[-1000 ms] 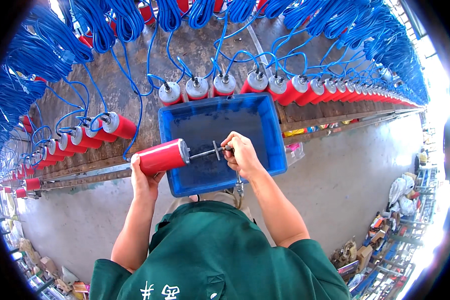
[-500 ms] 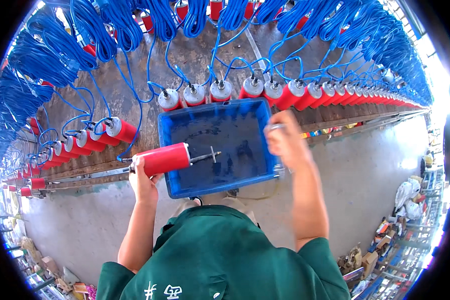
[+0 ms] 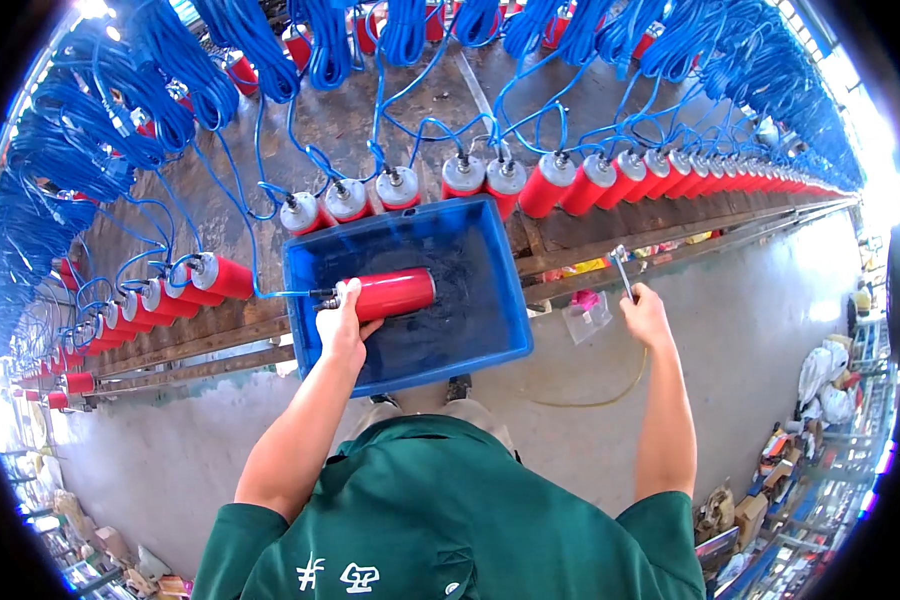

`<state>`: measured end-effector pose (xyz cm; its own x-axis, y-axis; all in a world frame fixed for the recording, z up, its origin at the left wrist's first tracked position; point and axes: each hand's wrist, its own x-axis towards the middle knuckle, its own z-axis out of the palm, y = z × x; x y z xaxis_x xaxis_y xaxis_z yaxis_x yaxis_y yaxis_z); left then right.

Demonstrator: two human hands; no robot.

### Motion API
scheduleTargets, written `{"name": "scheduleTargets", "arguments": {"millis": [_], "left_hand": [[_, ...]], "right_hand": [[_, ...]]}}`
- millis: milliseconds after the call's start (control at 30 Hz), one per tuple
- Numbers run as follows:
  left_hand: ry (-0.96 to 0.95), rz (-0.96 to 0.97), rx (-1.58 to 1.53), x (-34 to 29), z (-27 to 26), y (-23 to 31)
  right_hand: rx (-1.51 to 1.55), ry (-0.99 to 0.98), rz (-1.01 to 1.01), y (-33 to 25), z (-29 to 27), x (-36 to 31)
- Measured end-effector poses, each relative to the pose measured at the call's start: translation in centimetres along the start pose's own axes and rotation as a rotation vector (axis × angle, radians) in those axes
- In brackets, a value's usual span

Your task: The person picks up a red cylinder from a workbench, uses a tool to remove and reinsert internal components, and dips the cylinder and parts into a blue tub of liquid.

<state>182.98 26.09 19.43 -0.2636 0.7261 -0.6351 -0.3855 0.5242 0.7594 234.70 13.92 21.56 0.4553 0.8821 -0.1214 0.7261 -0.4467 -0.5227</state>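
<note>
My left hand (image 3: 342, 325) is closed round the near end of a red cylinder (image 3: 395, 294) with a metal cap. The cylinder lies level over the blue plastic tub (image 3: 515, 350), and a blue cable (image 3: 285, 295) runs left from its capped end. Dark, wet-looking contents fill the tub's bottom. Off to the right, clear of the tub, my right hand (image 3: 647, 318) grips a slim metal tool (image 3: 623, 272) with a wider head, perhaps an air blow gun. A thin yellow hose (image 3: 615, 400) hangs below that hand; where it joins is hidden.
Rows of red cylinders (image 3: 545, 188) stand along the bench edge (image 3: 270, 328) on both sides of the tub. Coiled blue cables (image 3: 400, 45) line the back. A clear bag (image 3: 585, 318) with something pink hangs by the bench. Boxes and bags (image 3: 750, 515) sit at the right.
The red cylinder has moved right, further over the tub, and the crossbarred rod at its end no longer shows. My right hand has swung outward, away from the tub, with the metal tool.
</note>
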Motion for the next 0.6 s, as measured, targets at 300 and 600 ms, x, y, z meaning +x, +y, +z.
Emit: {"name": "scheduleTargets", "arguments": {"millis": [300, 600], "left_hand": [[-0.014, -0.258, -0.032, 3.6, -0.6, -4.1], [-0.098, -0.196, 0.138, -0.7, -2.3, -2.3]], "right_hand": [[-0.078, 0.192, -0.174, -5.5, -9.2, 5.4], [-0.325, 0.006, -0.03, 4.4, 2.1, 9.8]]}}
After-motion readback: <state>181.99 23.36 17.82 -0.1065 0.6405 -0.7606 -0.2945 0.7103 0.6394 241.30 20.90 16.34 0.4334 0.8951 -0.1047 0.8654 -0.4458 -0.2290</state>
